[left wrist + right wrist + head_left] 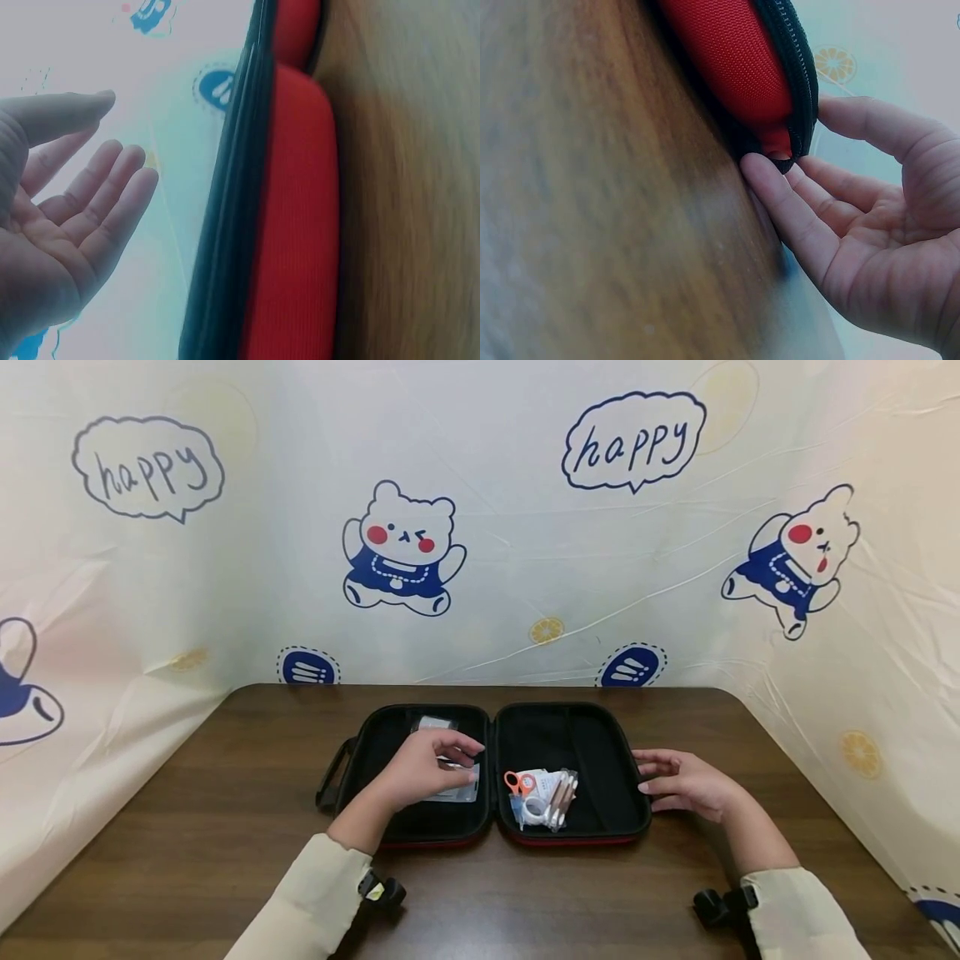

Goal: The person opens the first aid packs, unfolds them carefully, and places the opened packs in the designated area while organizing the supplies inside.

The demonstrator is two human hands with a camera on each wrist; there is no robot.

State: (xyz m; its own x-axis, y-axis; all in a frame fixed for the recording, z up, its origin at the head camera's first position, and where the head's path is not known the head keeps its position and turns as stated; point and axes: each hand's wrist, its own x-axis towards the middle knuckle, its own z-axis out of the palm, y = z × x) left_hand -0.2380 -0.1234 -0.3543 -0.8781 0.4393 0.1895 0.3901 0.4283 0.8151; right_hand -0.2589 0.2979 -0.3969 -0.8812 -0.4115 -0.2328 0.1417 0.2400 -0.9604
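A black-lined zippered case (pixel 607 743) with a red shell lies spread flat on the table, both halves facing up. Over its left half hovers my left hand (pixel 423 766), fingers loosely bent and nothing between them. Beneath that hand, partly covered, are clear plastic packets (pixel 461 793). My right hand (pixel 693 785) holds the case's right edge; in the right wrist view the thumb (pixel 862 124) meets the zipper rim while a fingertip tucks low by the red shell (pixel 727 67). Orange-handled scissors (pixel 519 782), a white roll (pixel 534 810) and bagged swabs (pixel 561 800) lie in the right half.
A carry handle (pixel 333 775) sticks out from the case's left side. The brown wooden table (pixel 525 902) has rounded far corners. Behind and beside it hangs a pale curtain (pixel 510 552) printed with bears. Both wrists wear small black cameras (pixel 723 907).
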